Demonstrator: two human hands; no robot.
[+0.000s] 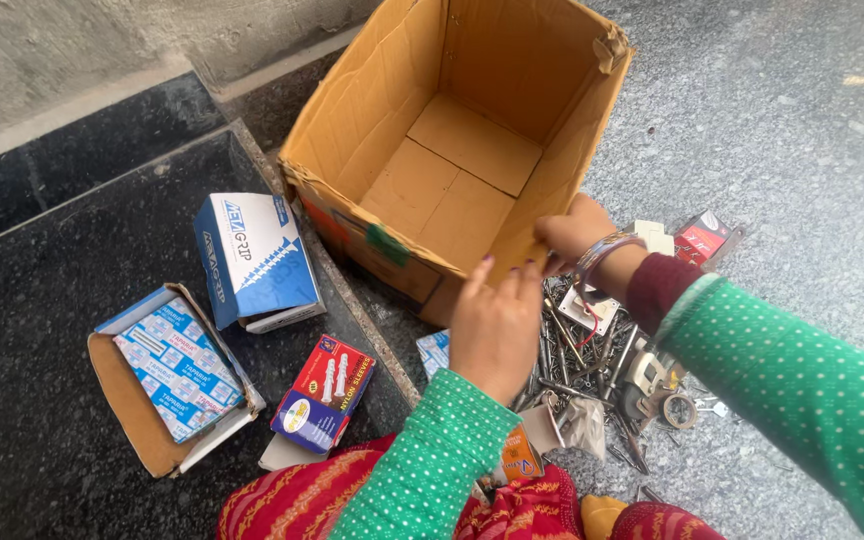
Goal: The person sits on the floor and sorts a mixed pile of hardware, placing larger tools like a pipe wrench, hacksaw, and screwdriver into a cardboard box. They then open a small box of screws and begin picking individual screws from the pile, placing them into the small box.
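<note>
We hold both hands at the near right corner of the open cardboard box (452, 150), which stands empty on the grey speckled floor (782, 130). Our left hand (495, 325) rises in front of that corner with the fingers stretched out and loosely spread, gripping nothing; the fingertips reach up to the box's lower rim. Our right hand (574, 232) lies against the box's right wall near the same corner, and the fingers curl toward the cardboard, though we cannot tell whether they pinch the edge or only touch it. Bangles (602, 252) circle that wrist.

Just right of the box, below our right wrist, lies a heap of screws and metal hardware (592, 365), with a small red packet (702, 238) at its far side. Left of the box, on a dark stone slab (32, 400), sit a blue and white carton (255, 255), a red packet of plugs (324, 392), and a brown tray holding blue patterned boxes (174, 370).
</note>
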